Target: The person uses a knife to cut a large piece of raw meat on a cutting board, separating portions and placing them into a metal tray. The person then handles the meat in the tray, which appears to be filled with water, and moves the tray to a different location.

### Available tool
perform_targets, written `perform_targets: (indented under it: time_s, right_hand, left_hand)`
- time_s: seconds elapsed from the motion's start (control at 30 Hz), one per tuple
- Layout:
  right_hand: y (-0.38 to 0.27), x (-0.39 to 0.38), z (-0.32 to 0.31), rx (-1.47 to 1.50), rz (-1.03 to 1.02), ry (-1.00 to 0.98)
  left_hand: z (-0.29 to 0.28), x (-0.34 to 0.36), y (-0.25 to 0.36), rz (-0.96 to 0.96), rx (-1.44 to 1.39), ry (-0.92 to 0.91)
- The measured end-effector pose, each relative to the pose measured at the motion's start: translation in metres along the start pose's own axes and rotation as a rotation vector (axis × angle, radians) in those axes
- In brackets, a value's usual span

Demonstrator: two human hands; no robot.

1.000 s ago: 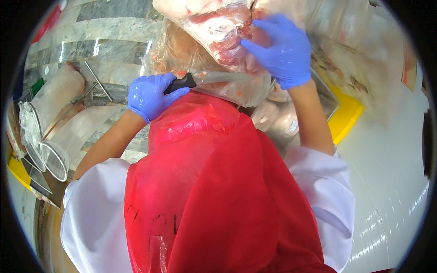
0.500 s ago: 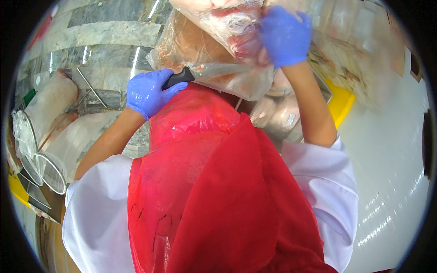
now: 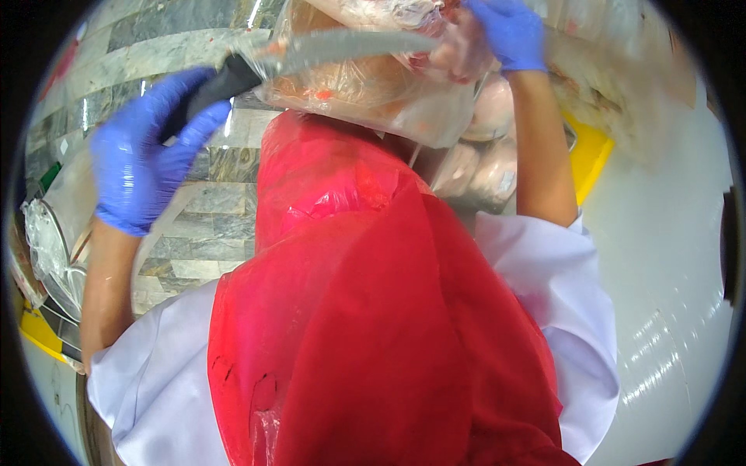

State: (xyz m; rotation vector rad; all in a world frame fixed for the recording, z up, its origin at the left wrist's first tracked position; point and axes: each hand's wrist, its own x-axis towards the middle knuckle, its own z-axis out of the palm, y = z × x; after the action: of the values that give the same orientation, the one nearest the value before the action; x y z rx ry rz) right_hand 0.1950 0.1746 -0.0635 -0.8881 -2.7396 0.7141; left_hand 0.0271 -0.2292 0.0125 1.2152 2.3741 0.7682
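Within the left hand [image 3: 134, 159], the fingers [image 3: 200, 130] were closed around the black handle [image 3: 227, 82] of a knife [image 3: 318, 53], its motion-blurred blade pointing away from them to the right. Half a second earlier those fingers had been down beside the upper edge of the red apron [image 3: 334, 311]; they had since swung out to the left and away from it, and the blade now passed across the view of a clear plastic bag [image 3: 420, 116], its tip near the piece of meat [image 3: 460, 48]

Across from them, the right hand [image 3: 513, 35] showed higher than before, close to the picture's top edge. Its fingers were at the right side of the meat, which lay just left of them; whether they gripped it or only touched it could not be told. The bag remained below and left of those fingers, and packed meat pieces [image 3: 493, 171] lay below them, with a yellow edge [image 3: 592, 155] beyond the right forearm
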Motion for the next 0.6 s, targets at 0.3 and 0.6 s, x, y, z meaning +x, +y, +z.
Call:
perform_targets:
  time_s: [0.3, 0.6]
  right_hand:
    - [0.022, -0.001, 0.005, 0.137, 0.076, -0.057]
    - [0.032, -0.002, 0.005, 0.342, 0.14, 0.017]
  left_hand:
    - [-0.056, 0.088, 0.104, 0.367, 0.628, -0.038]
    - [-0.061, 0.146, 0.189, 0.484, 0.887, -0.355]
